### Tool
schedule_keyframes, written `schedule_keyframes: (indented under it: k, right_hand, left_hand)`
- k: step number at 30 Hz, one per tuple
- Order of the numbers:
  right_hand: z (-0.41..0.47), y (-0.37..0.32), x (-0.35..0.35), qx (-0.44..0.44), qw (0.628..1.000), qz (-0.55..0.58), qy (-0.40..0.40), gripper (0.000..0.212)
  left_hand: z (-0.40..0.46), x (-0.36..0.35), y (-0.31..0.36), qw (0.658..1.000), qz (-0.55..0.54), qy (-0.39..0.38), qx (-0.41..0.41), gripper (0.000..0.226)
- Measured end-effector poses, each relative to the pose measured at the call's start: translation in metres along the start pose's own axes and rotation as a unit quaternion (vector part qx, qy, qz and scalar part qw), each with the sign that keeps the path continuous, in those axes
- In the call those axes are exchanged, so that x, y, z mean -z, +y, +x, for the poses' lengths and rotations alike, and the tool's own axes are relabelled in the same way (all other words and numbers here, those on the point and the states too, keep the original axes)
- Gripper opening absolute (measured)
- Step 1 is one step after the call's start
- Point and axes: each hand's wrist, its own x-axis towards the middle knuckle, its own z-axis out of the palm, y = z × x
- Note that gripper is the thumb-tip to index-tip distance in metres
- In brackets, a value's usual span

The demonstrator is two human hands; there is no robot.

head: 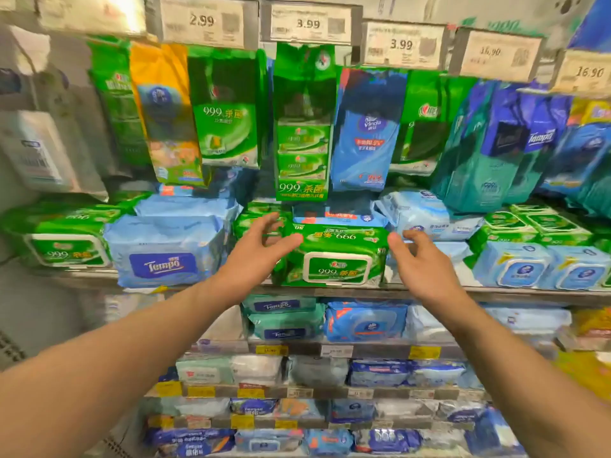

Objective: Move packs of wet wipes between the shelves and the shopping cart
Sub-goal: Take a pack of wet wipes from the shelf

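A green pack of wet wipes (335,256) with a white lid stands at the front of the middle shelf (515,294), a second green pack lying on top of it. My left hand (258,246) reaches to its left end with fingers spread, the fingertips at the pack's upper left corner. My right hand (418,259) is at its right end, fingers loosely bent, the thumb near the upper right corner. Neither hand grips anything. No shopping cart is in view.
A blue Tempo pack (165,256) lies left of the green one, more green and blue packs to both sides. Hanging packs (302,127) and price tags (309,23) fill the space above. Lower shelves (330,391) hold several more packs.
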Motion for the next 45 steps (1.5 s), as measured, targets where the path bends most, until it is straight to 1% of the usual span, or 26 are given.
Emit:
schedule_keyframes:
  k: [2,4,6,7,10,11,13,17,18,19,20,21,23,25,27,30,32,33,36,37,39,40,42,43,44,45]
  right_hand:
    - [0.003,0.006,-0.011,-0.02,0.995,0.097,0.012,0.054]
    - [0.003,0.012,-0.027,-0.029,0.986,0.161,0.025,0.042]
    - [0.008,0.018,-0.037,-0.055,0.97,0.232,0.049,0.034]
    - [0.012,0.02,-0.042,-0.068,0.961,0.261,0.06,0.034]
    - [0.022,0.02,-0.051,-0.096,0.946,0.3,0.071,0.026]
    - [0.025,0.021,-0.055,-0.1,0.947,0.299,0.066,0.03]
    - [0.028,0.021,-0.059,-0.108,0.945,0.305,0.042,0.047]
    - [0.031,0.024,-0.065,-0.112,0.941,0.318,0.015,0.056]
    - [0.033,0.025,-0.066,-0.111,0.94,0.324,0.011,0.057]
    - [0.034,0.024,-0.065,-0.111,0.936,0.333,0.004,0.056]
    - [0.037,0.025,-0.065,-0.109,0.933,0.342,-0.003,0.052]
    - [0.039,0.026,-0.064,-0.104,0.931,0.349,-0.01,0.047]
    - [0.043,0.03,-0.063,-0.099,0.929,0.355,-0.016,0.039]
    - [0.045,0.03,-0.064,-0.102,0.928,0.357,-0.011,0.046]
    - [0.045,0.029,-0.064,-0.105,0.924,0.367,-0.004,0.058]
    - [0.044,0.029,-0.067,-0.113,0.919,0.379,0.008,0.052]
    - [0.044,0.031,-0.069,-0.111,0.921,0.374,0.008,0.062]
    - [0.044,0.031,-0.07,-0.112,0.921,0.373,0.004,0.063]
    - [0.047,0.033,-0.069,-0.114,0.916,0.384,-0.007,0.036]
    - [0.049,0.034,-0.07,-0.113,0.915,0.387,-0.007,0.037]
    - [0.052,0.036,-0.07,-0.111,0.916,0.386,-0.013,0.052]
    - [0.053,0.036,-0.069,-0.112,0.913,0.392,-0.016,0.047]
    - [0.056,0.036,-0.069,-0.124,0.903,0.412,-0.024,0.027]
    - [0.057,0.036,-0.069,-0.13,0.897,0.423,-0.024,0.024]
    - [0.058,0.036,-0.069,-0.135,0.894,0.427,-0.02,0.023]
    - [0.057,0.035,-0.069,-0.137,0.893,0.429,-0.015,0.022]
  left_hand:
    - [0.004,-0.007,-0.002,0.996,-0.078,0.026,0.027,0.086]
    - [0.007,-0.017,-0.005,0.988,-0.137,0.046,0.049,0.08]
    - [0.013,-0.025,-0.009,0.982,-0.161,0.068,0.072,0.067]
    - [0.017,-0.027,-0.011,0.979,-0.172,0.077,0.074,0.063]
    - [0.019,-0.033,-0.012,0.974,-0.193,0.097,0.067,0.056]
    - [0.019,-0.036,-0.013,0.972,-0.198,0.105,0.068,0.053]
    - [0.02,-0.041,-0.016,0.969,-0.204,0.113,0.077,0.048]
    - [0.025,-0.051,-0.018,0.958,-0.229,0.142,0.098,0.033]
    - [0.025,-0.054,-0.018,0.956,-0.231,0.144,0.109,0.04]
    - [0.026,-0.057,-0.018,0.957,-0.224,0.142,0.12,0.054]
    - [0.027,-0.06,-0.019,0.959,-0.207,0.138,0.133,0.069]
    - [0.029,-0.062,-0.021,0.961,-0.195,0.137,0.141,0.077]
    - [0.032,-0.063,-0.022,0.958,-0.195,0.147,0.148,0.078]
    - [0.035,-0.063,-0.021,0.957,-0.201,0.146,0.148,0.08]
    - [0.035,-0.065,-0.021,0.962,-0.191,0.134,0.14,0.096]
    - [0.033,-0.07,-0.018,0.962,-0.203,0.135,0.126,0.112]
    - [0.033,-0.072,-0.018,0.958,-0.214,0.15,0.121,0.11]
    - [0.034,-0.073,-0.018,0.956,-0.22,0.155,0.116,0.11]
    - [0.033,-0.077,-0.014,0.956,-0.221,0.163,0.106,0.11]
    - [0.034,-0.078,-0.015,0.955,-0.228,0.161,0.105,0.109]
    - [0.035,-0.078,-0.015,0.953,-0.232,0.163,0.108,0.101]
    - [0.036,-0.078,-0.016,0.952,-0.232,0.167,0.111,0.096]
    - [0.036,-0.081,-0.019,0.946,-0.253,0.167,0.116,0.08]
    - [0.037,-0.082,-0.02,0.941,-0.262,0.18,0.117,0.071]
    - [0.036,-0.084,-0.018,0.939,-0.255,0.196,0.123,0.069]
    - [0.035,-0.085,-0.016,0.936,-0.253,0.203,0.132,0.075]
